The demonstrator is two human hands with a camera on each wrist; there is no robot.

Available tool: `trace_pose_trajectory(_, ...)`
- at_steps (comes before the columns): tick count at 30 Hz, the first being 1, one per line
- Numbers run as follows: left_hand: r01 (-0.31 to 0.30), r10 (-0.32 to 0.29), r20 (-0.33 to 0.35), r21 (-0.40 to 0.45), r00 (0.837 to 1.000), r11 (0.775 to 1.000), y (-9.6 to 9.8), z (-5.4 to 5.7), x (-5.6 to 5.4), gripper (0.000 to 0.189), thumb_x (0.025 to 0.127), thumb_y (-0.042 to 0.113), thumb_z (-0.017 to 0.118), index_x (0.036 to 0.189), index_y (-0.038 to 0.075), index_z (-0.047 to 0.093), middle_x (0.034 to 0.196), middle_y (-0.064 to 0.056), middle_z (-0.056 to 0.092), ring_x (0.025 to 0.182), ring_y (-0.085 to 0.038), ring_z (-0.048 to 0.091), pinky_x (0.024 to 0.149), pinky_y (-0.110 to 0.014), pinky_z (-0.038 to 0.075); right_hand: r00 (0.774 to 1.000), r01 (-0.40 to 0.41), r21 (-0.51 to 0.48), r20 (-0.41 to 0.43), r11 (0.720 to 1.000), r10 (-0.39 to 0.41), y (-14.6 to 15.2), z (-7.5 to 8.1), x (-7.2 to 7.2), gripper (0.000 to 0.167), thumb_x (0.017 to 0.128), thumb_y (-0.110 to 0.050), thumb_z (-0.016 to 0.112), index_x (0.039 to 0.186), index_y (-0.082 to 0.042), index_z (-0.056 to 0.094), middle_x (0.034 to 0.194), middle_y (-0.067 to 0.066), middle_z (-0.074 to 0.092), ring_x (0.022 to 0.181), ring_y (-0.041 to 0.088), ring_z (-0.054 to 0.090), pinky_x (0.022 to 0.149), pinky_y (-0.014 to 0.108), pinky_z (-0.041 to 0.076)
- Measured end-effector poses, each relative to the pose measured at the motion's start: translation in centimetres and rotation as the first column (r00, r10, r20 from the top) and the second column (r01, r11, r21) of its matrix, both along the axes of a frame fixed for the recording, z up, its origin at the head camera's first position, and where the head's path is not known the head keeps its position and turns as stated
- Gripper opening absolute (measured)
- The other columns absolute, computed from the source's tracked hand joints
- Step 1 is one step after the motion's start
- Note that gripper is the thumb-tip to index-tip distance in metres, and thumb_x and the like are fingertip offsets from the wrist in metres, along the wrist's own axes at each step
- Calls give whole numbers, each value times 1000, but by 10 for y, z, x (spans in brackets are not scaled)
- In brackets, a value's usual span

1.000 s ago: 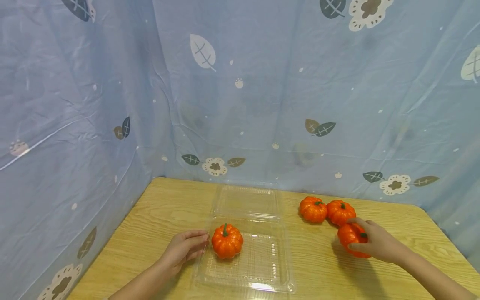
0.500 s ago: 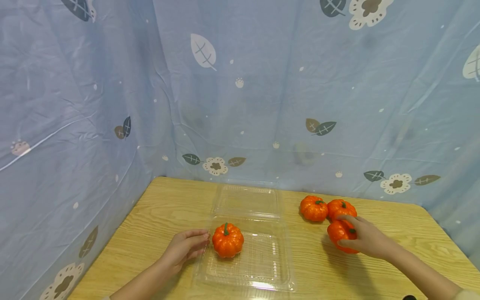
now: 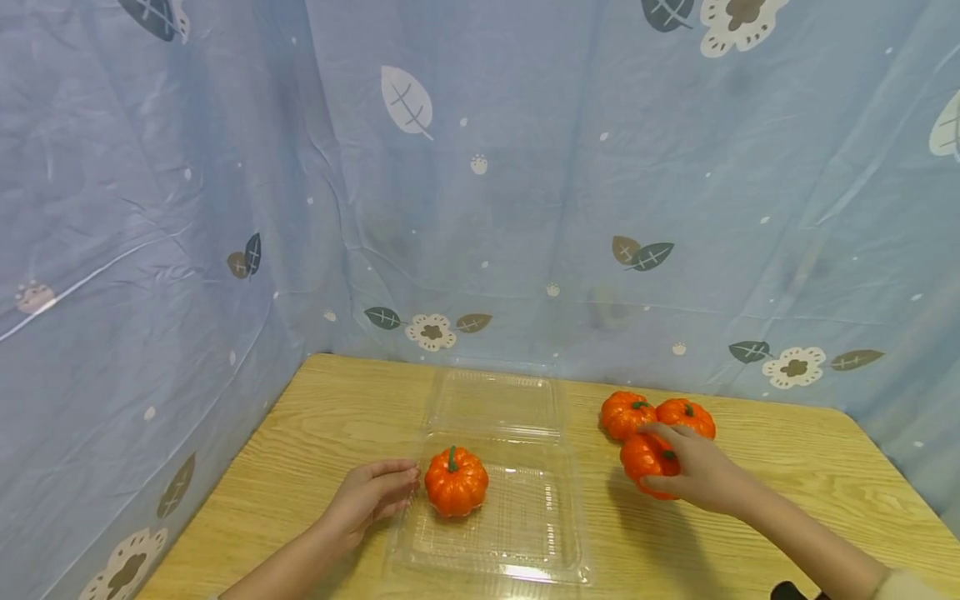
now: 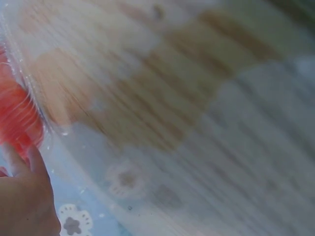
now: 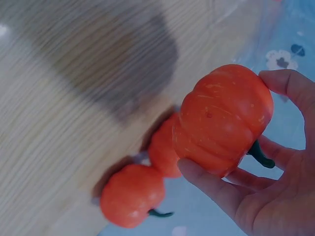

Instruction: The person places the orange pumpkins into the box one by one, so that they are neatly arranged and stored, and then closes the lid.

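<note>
i'm remotely clamping the right hand (image 3: 699,475) on a pumpkin (image 3: 641,464), spanning its sides, likely because roundness is demanding a wide hold; it's hanging above the counter (image 3: 345,417). the left hand (image 3: 370,498), fingers loose, is resting beside the box (image 3: 517,517), perhaps steadying it.

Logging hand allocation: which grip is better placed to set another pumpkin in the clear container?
Right, I'd say: the right grip holds a pumpkin above the table, while the left grip is at the left edge of the container, holding no pumpkin.
</note>
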State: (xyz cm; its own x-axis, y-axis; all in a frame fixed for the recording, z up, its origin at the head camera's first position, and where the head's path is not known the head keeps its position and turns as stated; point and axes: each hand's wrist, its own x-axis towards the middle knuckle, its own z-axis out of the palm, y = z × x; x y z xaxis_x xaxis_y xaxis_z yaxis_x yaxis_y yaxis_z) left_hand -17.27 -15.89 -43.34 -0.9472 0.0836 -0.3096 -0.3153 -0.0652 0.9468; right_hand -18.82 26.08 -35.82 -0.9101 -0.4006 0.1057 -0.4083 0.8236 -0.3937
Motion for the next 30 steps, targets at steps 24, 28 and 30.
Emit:
trace_pose_trajectory(24, -6, 6, -9, -4, 1000, 1000, 2, -1, 2, 48, 85, 19, 67, 120, -10, 52, 108, -9, 65, 95, -19, 63, 78, -30, 55, 995, -76, -42, -69, 996, 73, -61, 23, 16, 57, 72, -29, 77, 122, -16, 53, 120, 16, 52, 102, 35, 55, 79, 51, 49)
trace_pose_trajectory(28, -7, 7, -10, -8, 1000, 1000, 2, -1, 2, 48, 85, 19, 67, 120, -10, 52, 107, -8, 66, 95, -19, 63, 79, -31, 55, 995, -80, -37, -56, 996, 78, -69, 25, 17, 57, 72, -29, 77, 122, -17, 53, 121, 17, 51, 103, 35, 55, 78, 52, 50)
trace_pose_trajectory(30, -8, 8, -11, -12, 1000, 1000, 2, 0, 2, 47, 85, 19, 67, 120, -10, 52, 107, -8, 66, 94, -19, 64, 79, -31, 55, 995, -83, -29, -52, 996, 81, -72, 25, 17, 57, 72, -31, 77, 123, -18, 53, 121, 15, 52, 104, 35, 55, 78, 52, 50)
